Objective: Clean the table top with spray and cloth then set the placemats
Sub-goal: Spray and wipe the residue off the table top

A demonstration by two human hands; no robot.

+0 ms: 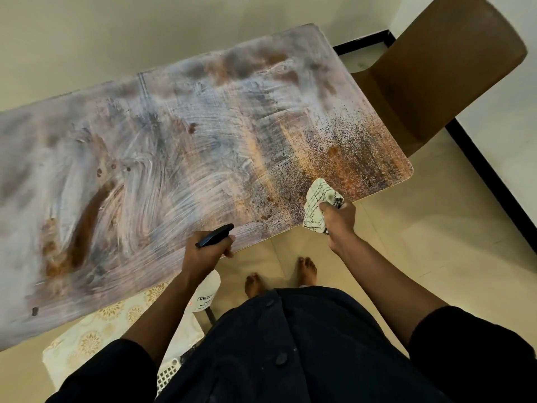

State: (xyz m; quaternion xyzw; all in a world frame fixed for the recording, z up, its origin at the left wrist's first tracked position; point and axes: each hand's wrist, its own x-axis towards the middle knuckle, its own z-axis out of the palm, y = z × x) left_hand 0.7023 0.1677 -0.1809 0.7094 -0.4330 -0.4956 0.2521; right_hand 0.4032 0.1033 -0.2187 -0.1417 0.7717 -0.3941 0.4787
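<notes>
Looking across the surface [180,146], which fills the frame's left and middle, I judge I'm mid-clean: streaks cover most of it. Placemats [96,330] wait at lower left, below its edge. My left hand [203,254] grips the spray bottle [207,289] at lower centre; my right hand [340,225] clutches the cloth [318,205] against the near-right edge. Next, I'd wipe that speckled corner.

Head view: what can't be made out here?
- Spray bottle label: print too small, partly behind the left hand and forearm.
- Table: left end cut off by the frame edge.
- Placemats: mostly hidden under the table edge and arm; count unclear.
- Cloth: bunched in the right hand, full size unclear.
</notes>
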